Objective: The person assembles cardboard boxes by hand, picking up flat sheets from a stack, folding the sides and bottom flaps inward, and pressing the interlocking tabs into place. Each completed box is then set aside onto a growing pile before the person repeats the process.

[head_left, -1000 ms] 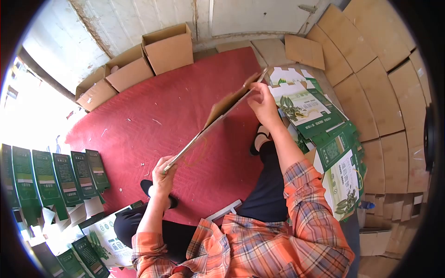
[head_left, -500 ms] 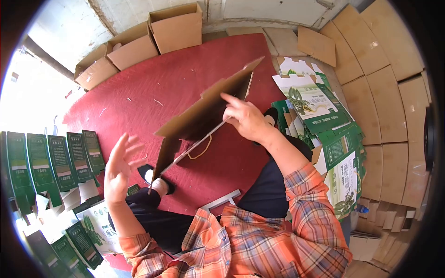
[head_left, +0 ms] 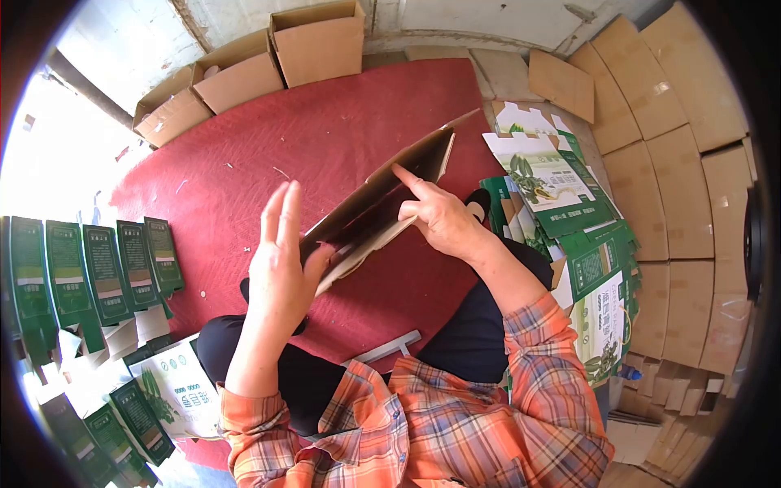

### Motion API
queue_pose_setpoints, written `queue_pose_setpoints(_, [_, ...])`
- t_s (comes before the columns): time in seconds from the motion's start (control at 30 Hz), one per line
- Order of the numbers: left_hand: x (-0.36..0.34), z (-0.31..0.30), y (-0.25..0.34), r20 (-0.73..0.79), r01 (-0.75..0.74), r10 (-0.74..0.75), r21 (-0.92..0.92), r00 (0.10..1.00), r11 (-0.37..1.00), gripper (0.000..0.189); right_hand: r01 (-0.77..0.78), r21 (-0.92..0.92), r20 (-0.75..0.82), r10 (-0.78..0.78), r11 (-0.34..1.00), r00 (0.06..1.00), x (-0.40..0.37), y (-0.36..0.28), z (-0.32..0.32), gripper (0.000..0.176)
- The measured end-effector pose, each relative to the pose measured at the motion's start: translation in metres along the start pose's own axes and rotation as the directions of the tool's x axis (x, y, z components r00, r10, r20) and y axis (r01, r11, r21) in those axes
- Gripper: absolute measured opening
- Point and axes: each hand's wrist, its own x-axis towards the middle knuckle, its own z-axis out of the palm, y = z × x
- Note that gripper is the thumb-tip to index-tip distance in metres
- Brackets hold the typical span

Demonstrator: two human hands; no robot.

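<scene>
In front of me a partly folded cardboard box (head_left: 366, 207) is held aslant above the red floor covering, its brown inner side facing up. My right hand (head_left: 443, 218) grips its near panel, with the index finger stretched inside toward the far panel and the other fingers curled at the edge. At the box's left end is my left hand (head_left: 281, 260), fingers stretched upward and thumb apart, the palm against or very close to the cardboard. Part of that end is hidden behind this hand.
Flat green-and-white printed cartons (head_left: 590, 260) are piled on my right, before stacked brown boxes (head_left: 683, 187). Green cartons (head_left: 69, 276) stand in a row on my left. Open brown boxes (head_left: 321, 53) line the back wall. A pale T-shaped piece (head_left: 390, 346) lies between my legs.
My left hand has moved right and up to the box's left end. The box's panels have drawn closer together, and its left end has shifted right. My right hand stays at the near panel.
</scene>
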Motion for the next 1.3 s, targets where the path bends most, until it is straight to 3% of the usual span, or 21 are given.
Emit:
queue_pose_setpoints(0.03, [0.004,0.002,-0.001,0.001,0.000,0.000,0.000,1.000,1.000,0.082,-0.001,0.000,0.000,0.001,1.000,1.000,-0.001,-0.001,-0.001,0.009])
queue_pose_setpoints(0.1, [0.009,0.008,-0.005,-0.093,0.022,-0.006,0.168,0.996,0.986,0.078,0.049,-0.058,0.011,-0.049,0.997,0.999,-0.001,-0.003,-0.002,0.007])
queue_pose_setpoints(0.23, [0.005,0.023,-0.009,-0.003,0.092,-0.092,0.137,0.996,0.986,0.073,0.044,-0.075,-0.009,-0.045,0.996,0.999,-0.004,0.001,-0.004,0.007])
queue_pose_setpoints(0.37, [0.009,0.032,-0.034,0.012,-0.040,0.039,0.224,0.999,0.974,0.045,0.035,-0.073,0.017,-0.034,0.997,0.999,-0.009,0.000,-0.006,0.009])
queue_pose_setpoints(0.4, [0.015,0.029,-0.040,-0.061,-0.054,0.064,0.160,0.996,0.986,0.027,0.038,-0.065,-0.012,-0.039,0.997,0.999,-0.012,0.001,-0.007,0.010])
queue_pose_setpoints(0.47, [0.022,0.016,-0.051,-0.167,-0.030,0.058,0.163,0.984,0.986,0.015,0.022,-0.048,0.010,-0.021,0.999,1.000,-0.019,-0.003,-0.010,0.009])
queue_pose_setpoints(0.57, [0.021,-0.011,-0.069,-0.271,-0.001,0.070,0.246,0.960,0.969,0.011,-0.043,-0.055,0.030,0.045,0.998,0.999,-0.028,-0.007,-0.020,0.008])
queue_pose_setpoints(0.63, [0.016,-0.030,-0.079,-0.275,0.092,-0.004,0.308,0.961,0.947,0.013,-0.088,-0.080,0.031,0.090,0.993,0.995,-0.032,-0.003,-0.023,0.007])
queue_pose_setpoints(0.7, [0.011,-0.040,-0.089,-0.277,0.123,-0.033,0.316,0.960,0.941,0.012,-0.215,0.062,-0.019,0.216,0.975,0.976,-0.036,0.005,-0.020,0.006])
queue_pose_setpoints(0.77, [0.007,-0.039,-0.095,-0.281,0.135,-0.037,0.335,0.959,0.932,0.012,-0.242,0.080,-0.010,0.244,0.967,0.970,-0.037,0.007,-0.016,0.005])
queue_pose_setpoints(0.83, [0.005,-0.034,-0.094,-0.233,-0.023,0.137,0.433,0.963,0.901,0.013,-0.202,0.056,-0.056,0.205,0.978,0.977,-0.035,0.009,-0.011,0.006])
queue_pose_setpoints(1.0, [-0.013,-0.039,-0.082,-0.113,-0.020,0.062,0.338,0.992,0.941,0.025,-0.316,0.181,-0.020,0.325,0.931,0.945,-0.028,0.007,-0.009,0.009])
queue_pose_setpoints(1.1, [-0.024,-0.039,-0.068,0.157,-0.043,-0.008,0.314,0.988,0.948,0.040,-0.361,0.157,-0.004,0.366,0.919,0.931,-0.027,0.008,-0.005,0.010])
queue_pose_setpoints(1.23, [-0.032,-0.031,-0.059,0.325,-0.091,-0.068,0.449,0.943,0.889,0.054,-0.420,0.102,-0.043,0.425,0.902,0.904,-0.026,-0.002,-0.003,0.008])
queue_pose_setpoints(1.3, [-0.032,-0.029,-0.056,0.381,-0.129,-0.083,0.497,0.921,0.858,0.059,-0.412,0.025,0.015,0.412,0.911,0.911,-0.023,-0.006,-0.013,0.009])
